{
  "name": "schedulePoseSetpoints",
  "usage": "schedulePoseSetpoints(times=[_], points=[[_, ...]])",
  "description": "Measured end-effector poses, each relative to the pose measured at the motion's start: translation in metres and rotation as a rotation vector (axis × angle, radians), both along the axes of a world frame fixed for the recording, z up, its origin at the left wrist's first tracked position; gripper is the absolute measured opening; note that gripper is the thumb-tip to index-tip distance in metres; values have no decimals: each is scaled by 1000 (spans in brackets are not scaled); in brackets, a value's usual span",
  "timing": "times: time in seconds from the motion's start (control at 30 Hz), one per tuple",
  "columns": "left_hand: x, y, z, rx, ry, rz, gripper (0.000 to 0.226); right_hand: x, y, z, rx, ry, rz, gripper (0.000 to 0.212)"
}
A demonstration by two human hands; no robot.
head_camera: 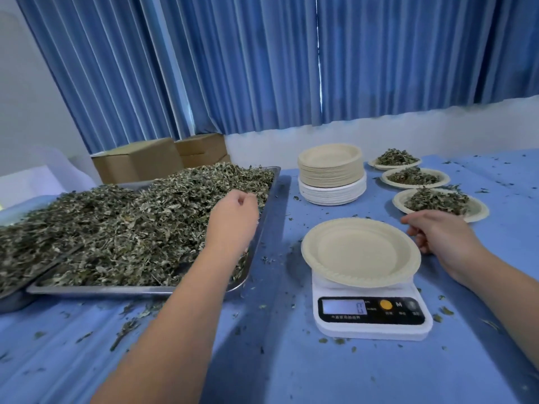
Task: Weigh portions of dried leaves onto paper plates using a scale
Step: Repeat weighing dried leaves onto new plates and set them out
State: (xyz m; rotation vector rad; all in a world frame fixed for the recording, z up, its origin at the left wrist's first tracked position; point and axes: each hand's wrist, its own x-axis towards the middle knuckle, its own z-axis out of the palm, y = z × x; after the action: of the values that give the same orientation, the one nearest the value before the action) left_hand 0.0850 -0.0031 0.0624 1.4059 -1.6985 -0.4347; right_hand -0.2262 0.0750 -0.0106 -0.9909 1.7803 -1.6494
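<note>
I am looking down at my table with the blue cloth (277, 360) on it. In the left half of the frame is a big metal tray (102, 289) piled high with dried leaves (131, 225). My left hand (234, 212) is over the right side of that pile, near the middle of the frame. I see its back, and the fingers curl down into the leaves, so I cannot tell if it has grabbed any. Another tray (14, 301) with more leaves peeks in at the far left edge. To the right of the middle, low down, is the white scale (370, 316). Its little screen shows a zero. An empty paper plate (360, 252) sits on top of the scale. My right hand (437, 231) is just beside the right rim of that plate. Its fingers are loose and a bit bent, and it holds nothing. I cannot tell if it touches the rim. Behind it, on the right, three plates with leaves are in a row: a near one (440, 204), a middle one (415, 177) and a far one (398, 160). A tall stack of plates (331, 170) stands behind the scale. Small leaf bits lie all over the cloth. Blue curtains (262, 68) fill the top of the frame, and brown boxes (140, 160) sit behind the tray.
</note>
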Motion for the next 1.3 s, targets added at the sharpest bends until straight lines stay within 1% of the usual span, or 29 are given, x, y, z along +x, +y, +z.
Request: schedulePoseSetpoints(times=[0.07,0.1,0.17,0.2,0.27,0.3,0.33,0.4,0.43,0.47,0.5,0.53,0.6,0.67,0.7,0.73,0.8,0.83,0.87,0.9,1.0,1.03,1.07,1.17,1.2,1.23,1.3], points=[[18,-22,6,156,-249,65,49,3,0,1,7,28,3,21],[26,-31,5,240,-372,61,60,4,1,2,9,37,7,21],[41,-42,-5,390,-558,-45,76,4,1,3,5,30,17,21],[45,-43,-10,460,-605,-116,82,4,2,4,0,15,21,21],[50,-43,-17,557,-625,-181,91,3,2,5,-6,-6,24,19],[50,-43,-16,540,-630,-175,92,3,2,5,-5,-7,26,19],[50,-45,-14,479,-600,-158,86,3,2,4,-5,-4,28,19],[50,-47,-7,375,-422,-118,69,3,1,3,-7,-3,32,19],[49,-48,-5,327,-381,-103,65,3,1,2,-7,-4,30,20],[49,-49,-5,271,-410,-105,65,3,0,2,-5,-4,29,20],[47,-49,-8,242,-477,-129,69,2,-1,2,-1,-5,30,19],[46,-47,-12,243,-540,-179,73,1,-2,2,3,-7,32,19],[44,-40,-21,363,-564,-303,84,0,-2,1,7,-11,40,19],[46,-39,-27,489,-505,-330,89,-2,-3,0,2,-19,46,19],[47,-39,-27,487,-481,-333,88,-3,-3,0,-3,-25,47,18],[48,-41,-25,436,-457,-335,84,-3,-3,0,-6,-30,45,18],[48,-40,-18,287,-348,-312,73,-4,-3,0,-6,-34,40,18],[48,-38,-16,235,-298,-307,68,-4,-3,0,-5,-32,40,18],[48,-37,-15,216,-291,-317,65,-4,-3,0,-3,-30,42,18],[48,-35,-16,250,-330,-341,67,-3,-3,0,-2,-27,46,18],[46,-29,-24,480,-554,-385,91,-3,-1,1,-4,-28,59,18],[46,-27,-24,512,-593,-373,96,-3,0,1,-6,-29,62,18],[47,-25,-24,498,-593,-358,98,-3,0,2,-7,-27,65,18],[56,-19,-18,369,-425,-332,82,-2,2,3,-5,-19,65,19],[59,-16,-17,354,-414,-327,81,-2,2,3,-5,-15,63,19],[63,-13,-17,354,-466,-317,84,-1,2,3,-6,-12,63,19],[68,-9,-20,429,-655,-309,92,-1,2,3,-7,-6,65,19]])
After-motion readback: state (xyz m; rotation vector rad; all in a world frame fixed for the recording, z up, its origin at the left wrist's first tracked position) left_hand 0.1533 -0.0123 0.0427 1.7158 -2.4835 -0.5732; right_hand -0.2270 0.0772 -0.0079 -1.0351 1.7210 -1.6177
